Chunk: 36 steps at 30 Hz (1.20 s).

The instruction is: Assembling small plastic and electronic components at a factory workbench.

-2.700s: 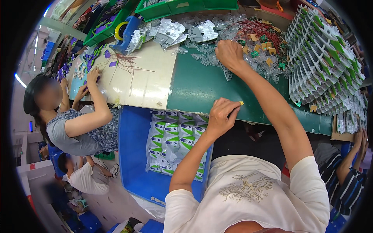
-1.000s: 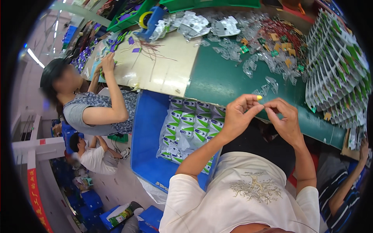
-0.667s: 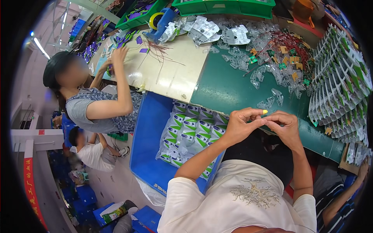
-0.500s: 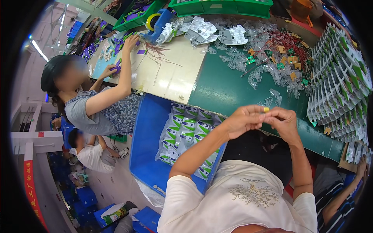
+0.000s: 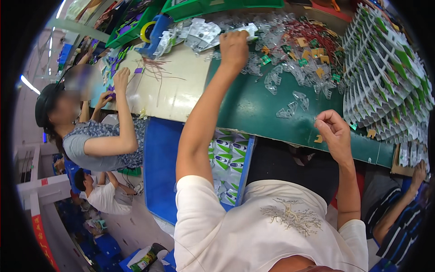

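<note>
My left hand reaches to the far side of the table, its fingers closed on the edge of a white plastic casing. More white casings lie just left of it. My right hand hovers over the near edge of the green tabletop, thumb and forefinger pinched; something tiny and pale may be at their tips, too small to name. Beside that hand lies a small orange-yellow notched piece. A few clear plastic parts rest farther in on the green surface.
Clear parts, red wires and small green boards are heaped at the back. Stacked white-and-green casings rise at the right. A blue bin holds bagged casings. A tape dispenser and a co-worker are at the left.
My hands have separated: the left has gone forward and left to the white casing, while the right stays near the table edge. The yellow piece no longer shows between my fingers. The view has shifted.
</note>
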### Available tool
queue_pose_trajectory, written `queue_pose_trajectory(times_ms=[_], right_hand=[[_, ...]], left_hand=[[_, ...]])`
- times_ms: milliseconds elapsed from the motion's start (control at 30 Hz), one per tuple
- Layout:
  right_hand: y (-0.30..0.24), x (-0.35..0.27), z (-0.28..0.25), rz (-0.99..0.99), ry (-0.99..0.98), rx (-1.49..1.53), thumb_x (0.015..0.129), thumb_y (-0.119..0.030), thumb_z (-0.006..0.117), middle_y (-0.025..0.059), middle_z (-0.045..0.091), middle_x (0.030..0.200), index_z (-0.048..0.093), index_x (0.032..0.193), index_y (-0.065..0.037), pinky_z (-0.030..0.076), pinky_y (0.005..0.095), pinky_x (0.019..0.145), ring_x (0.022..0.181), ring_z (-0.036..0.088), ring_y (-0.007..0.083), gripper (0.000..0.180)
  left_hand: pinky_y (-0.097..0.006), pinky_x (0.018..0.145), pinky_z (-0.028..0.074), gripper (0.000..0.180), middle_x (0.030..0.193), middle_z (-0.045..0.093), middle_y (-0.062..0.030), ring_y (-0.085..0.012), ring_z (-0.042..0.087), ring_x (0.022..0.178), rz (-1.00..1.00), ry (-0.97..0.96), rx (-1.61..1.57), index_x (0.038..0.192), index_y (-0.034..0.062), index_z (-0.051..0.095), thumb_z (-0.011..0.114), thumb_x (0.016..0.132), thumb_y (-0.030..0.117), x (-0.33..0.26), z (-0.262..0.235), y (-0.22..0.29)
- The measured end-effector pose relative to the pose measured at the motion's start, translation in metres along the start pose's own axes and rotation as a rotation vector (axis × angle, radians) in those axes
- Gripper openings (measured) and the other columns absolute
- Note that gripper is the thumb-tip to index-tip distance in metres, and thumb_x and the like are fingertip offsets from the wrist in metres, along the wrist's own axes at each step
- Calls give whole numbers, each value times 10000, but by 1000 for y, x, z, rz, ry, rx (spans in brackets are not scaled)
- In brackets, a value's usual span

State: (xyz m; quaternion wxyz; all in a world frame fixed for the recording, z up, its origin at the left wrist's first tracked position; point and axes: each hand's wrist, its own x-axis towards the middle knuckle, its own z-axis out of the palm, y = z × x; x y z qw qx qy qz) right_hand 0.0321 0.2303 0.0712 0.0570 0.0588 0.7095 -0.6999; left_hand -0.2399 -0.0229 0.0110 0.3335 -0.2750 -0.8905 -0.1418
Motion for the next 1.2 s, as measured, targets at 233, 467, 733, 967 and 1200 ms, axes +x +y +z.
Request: queue_pose_trajectory(times_ms=[233, 467, 733, 967, 1200], right_hand=[[12, -17, -37, 19, 81, -83, 960, -47, 593, -44, 549, 869, 591, 978, -13, 386, 162, 655, 751, 475, 1, 38], [26, 5, -13, -145, -75, -378, 932, -115, 647, -28, 591, 831, 632, 970, -19, 383, 225, 597, 703, 481, 46, 104], [35, 8, 12, -286, -50, -708, 873, -95, 652, 119, 654, 873, 619, 908, 1, 494, 398, 654, 743, 640, 308, 107], [44, 6, 18, -487, 86, -753, 871, -68, 665, 94, 650, 878, 616, 897, -11, 495, 373, 625, 730, 643, 287, 80], [27, 0, 13, -299, 88, -614, 891, -64, 654, 85, 631, 908, 623, 930, -19, 482, 327, 608, 669, 617, 225, 68]], left_hand=[[-432, 855, 424, 181, 888, 616, -88, -280, 595, 918, 155, -78, -374, 926, 77, 625, 591, 756, 25, -94, -109, 107], [-371, 880, 428, 166, 1037, 665, -39, -202, 613, 976, 295, -291, -547, 929, 76, 647, 651, 765, 104, -168, -132, 175], [-384, 916, 395, 239, 1062, 640, -35, -192, 585, 1015, 289, -328, -562, 975, 85, 630, 651, 738, 105, -176, -126, 176], [-371, 877, 308, 105, 1003, 681, 73, -126, 584, 924, 224, -279, -463, 867, 160, 652, 689, 777, 121, -178, -129, 180], [-380, 878, 302, 159, 1010, 679, 91, -132, 573, 925, 192, -315, -468, 864, 174, 654, 681, 754, 63, -177, -131, 176]])
